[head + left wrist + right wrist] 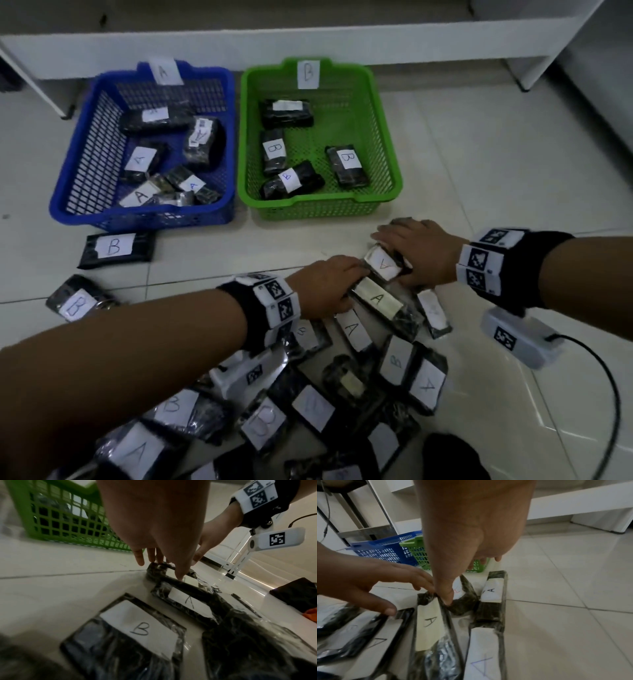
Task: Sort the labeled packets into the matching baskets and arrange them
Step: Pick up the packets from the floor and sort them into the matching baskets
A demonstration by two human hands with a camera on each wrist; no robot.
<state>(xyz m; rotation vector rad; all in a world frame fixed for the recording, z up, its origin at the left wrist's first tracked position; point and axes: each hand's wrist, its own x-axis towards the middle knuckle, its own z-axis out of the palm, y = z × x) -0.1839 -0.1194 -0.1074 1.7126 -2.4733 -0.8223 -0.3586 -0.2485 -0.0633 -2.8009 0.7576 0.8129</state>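
Observation:
The blue basket [68, 192] tagged A and the green basket [322, 205] tagged B stand side by side on the floor, each holding several black packets. In front of the green basket, my right hand [394, 257] arches over a packet labelled A [380, 267] and grips it, its thumb [447, 599] pressed on the near edge. Just left of it, my left hand [354, 287] lies with fairly straight fingers [421, 582] touching the end of another A packet [376, 298]. Its thumb rests apart from them on a neighbouring packet.
A pile of mixed A and B packets [308, 404] covers the floor close to me. Two loose B packets [114, 246] [73, 305] lie to the left, in front of the blue basket. White furniture [274, 44] runs behind the baskets. A cable [609, 394] loops at the right.

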